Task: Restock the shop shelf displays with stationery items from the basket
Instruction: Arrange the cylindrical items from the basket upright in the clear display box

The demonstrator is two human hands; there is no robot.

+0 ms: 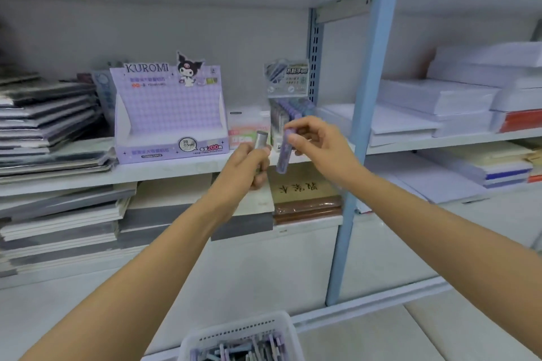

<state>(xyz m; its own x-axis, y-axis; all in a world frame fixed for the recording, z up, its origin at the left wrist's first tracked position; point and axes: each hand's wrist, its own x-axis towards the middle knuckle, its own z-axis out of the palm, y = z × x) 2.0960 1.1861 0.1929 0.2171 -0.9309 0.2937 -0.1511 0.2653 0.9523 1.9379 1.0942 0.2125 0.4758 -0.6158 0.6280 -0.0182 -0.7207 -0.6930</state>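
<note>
My left hand grips a grey lead tube upright in front of the middle shelf. Just to its right, my right hand pinches a purple lead tube that hangs down from my fingers. Both tubes hover before the shelf edge, between the empty purple Kuromi display box and a smaller display box filled with purple tubes. The white basket at the bottom holds several purple and grey tubes.
Stacks of dark notebooks lie left of the Kuromi box. A pink-white pack stands between the two display boxes. A blue shelf upright rises at the right, with white paper reams beyond it. Notebooks fill the shelf below.
</note>
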